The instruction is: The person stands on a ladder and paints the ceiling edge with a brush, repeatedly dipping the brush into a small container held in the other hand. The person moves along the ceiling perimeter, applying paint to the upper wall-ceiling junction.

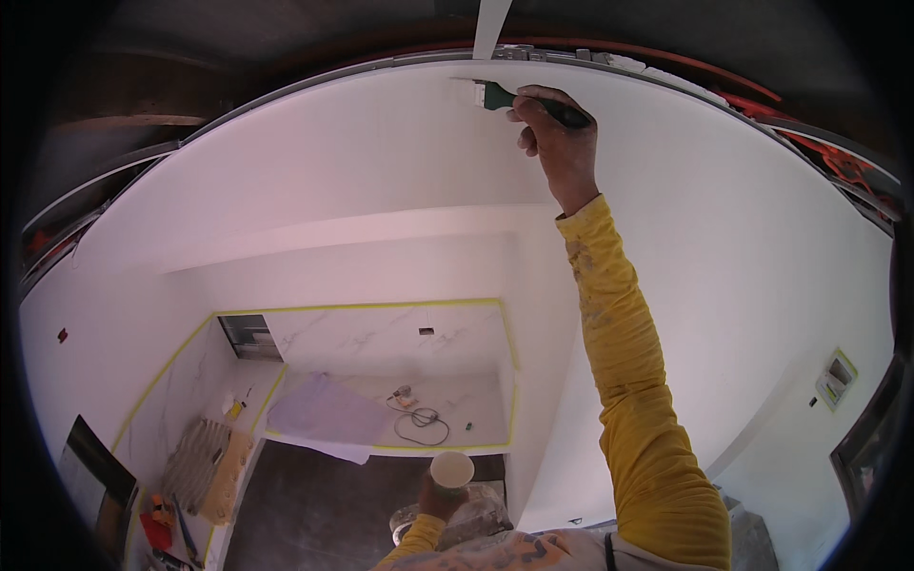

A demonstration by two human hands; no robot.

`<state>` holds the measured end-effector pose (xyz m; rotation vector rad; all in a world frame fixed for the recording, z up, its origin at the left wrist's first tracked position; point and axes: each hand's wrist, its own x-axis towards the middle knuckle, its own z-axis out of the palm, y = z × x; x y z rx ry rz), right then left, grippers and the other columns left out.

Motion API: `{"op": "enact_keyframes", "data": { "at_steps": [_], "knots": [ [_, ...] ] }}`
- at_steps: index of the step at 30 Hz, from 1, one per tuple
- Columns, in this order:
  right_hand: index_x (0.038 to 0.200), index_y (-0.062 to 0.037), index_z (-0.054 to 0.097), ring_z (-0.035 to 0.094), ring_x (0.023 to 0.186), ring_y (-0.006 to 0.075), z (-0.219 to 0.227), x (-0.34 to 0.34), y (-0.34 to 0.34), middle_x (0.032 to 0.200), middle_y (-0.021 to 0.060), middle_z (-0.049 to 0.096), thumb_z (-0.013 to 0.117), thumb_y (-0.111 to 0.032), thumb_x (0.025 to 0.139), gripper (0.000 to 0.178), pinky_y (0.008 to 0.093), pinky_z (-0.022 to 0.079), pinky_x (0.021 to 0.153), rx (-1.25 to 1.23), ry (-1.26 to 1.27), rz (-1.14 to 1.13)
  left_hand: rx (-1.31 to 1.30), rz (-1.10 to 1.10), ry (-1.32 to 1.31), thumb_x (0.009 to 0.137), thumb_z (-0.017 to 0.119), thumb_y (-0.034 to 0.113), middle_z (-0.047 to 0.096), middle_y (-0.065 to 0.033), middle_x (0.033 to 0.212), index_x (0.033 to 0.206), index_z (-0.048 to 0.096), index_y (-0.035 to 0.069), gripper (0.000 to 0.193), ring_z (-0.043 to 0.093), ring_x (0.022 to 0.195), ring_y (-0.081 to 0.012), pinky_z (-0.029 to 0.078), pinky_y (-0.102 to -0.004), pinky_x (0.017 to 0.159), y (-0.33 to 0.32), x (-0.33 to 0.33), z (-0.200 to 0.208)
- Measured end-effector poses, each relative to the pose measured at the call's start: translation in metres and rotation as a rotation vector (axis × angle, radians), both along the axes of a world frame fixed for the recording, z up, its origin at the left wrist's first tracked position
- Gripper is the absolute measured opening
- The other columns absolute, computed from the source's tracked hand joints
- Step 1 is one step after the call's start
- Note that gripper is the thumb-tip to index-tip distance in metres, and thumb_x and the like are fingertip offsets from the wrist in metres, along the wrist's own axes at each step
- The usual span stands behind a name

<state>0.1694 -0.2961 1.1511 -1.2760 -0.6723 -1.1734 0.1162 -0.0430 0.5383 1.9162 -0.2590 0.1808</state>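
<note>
My right hand (560,133) is raised high, its fingers closed round the dark green handle of a paintbrush (497,96). The brush lies nearly level, its bristles pointing left against the upper part of the white wall (381,143), just under its top edge. Low in front of my body, my left hand (441,499) grips a pale cup (452,470). The cup's light-coloured inside faces up; how full it is I cannot tell. Both my sleeves are yellow, and the right one has paint smears.
Below lies a marble-patterned counter recess edged with yellow-green tape (357,305). On it are a pale cloth sheet (328,419) and a coiled cable (424,419). Corrugated sheet material (195,466) and red tools (157,529) sit at lower left. A light beam (490,29) meets the wall's top.
</note>
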Motion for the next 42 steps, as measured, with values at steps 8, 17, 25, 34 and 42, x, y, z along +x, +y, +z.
{"op": "enact_keyframes", "data": {
  "at_steps": [8,17,25,34,42],
  "knots": [
    [0.103,-0.0040,0.073,0.052,0.054,0.0070,0.008,-0.050,-0.152,0.079,0.0055,0.070,0.069,-0.014,0.088,0.019,0.0218,0.042,0.050,0.170,-0.006,-0.606,0.062,0.010,-0.032,0.062,0.090,0.025,0.065,-0.0138,0.120,0.129,0.039,0.005,0.086,0.066,0.111,-0.0279,0.054,-0.0403,0.094,-0.003,-0.005,0.013],
    [0.121,-0.0030,0.063,0.063,0.070,0.0134,0.001,-0.033,-0.089,0.097,0.0119,0.073,0.066,-0.031,0.097,0.037,0.0267,0.049,0.066,-0.244,0.136,0.076,0.158,0.066,0.032,0.061,0.088,0.026,0.065,-0.0159,0.121,0.131,0.043,0.006,0.085,0.066,0.111,-0.0328,0.055,-0.0421,0.093,0.002,-0.007,0.022],
    [0.117,-0.0044,0.068,0.069,0.091,0.0186,0.017,-0.042,-0.095,0.107,0.0076,0.073,0.066,-0.029,0.096,0.032,0.0357,0.046,0.091,-0.060,0.017,-0.564,0.128,0.088,0.049,0.062,0.088,0.026,0.065,-0.0182,0.119,0.130,0.044,0.008,0.083,0.066,0.108,-0.0380,0.056,-0.0454,0.091,0.010,-0.011,0.031],
    [0.143,-0.0090,0.044,0.052,0.130,0.0265,0.021,0.008,-0.073,0.131,0.0145,0.062,0.053,-0.049,0.102,0.058,0.0448,0.031,0.111,-0.374,0.216,0.066,0.032,0.091,-0.035,0.060,0.085,0.025,0.064,-0.0161,0.108,0.118,0.054,0.006,0.069,0.064,0.103,-0.0371,0.055,-0.0433,0.088,0.006,-0.009,0.025],
    [0.142,-0.0094,0.046,0.049,0.131,0.0255,0.032,0.002,-0.124,0.131,0.0143,0.062,0.057,-0.053,0.098,0.062,0.0471,0.025,0.112,-0.298,0.297,0.006,0.014,0.081,-0.002,0.060,0.086,0.024,0.065,-0.0165,0.111,0.121,0.051,0.007,0.073,0.065,0.104,-0.0361,0.055,-0.0430,0.088,0.008,-0.007,0.020]
  ]
}}
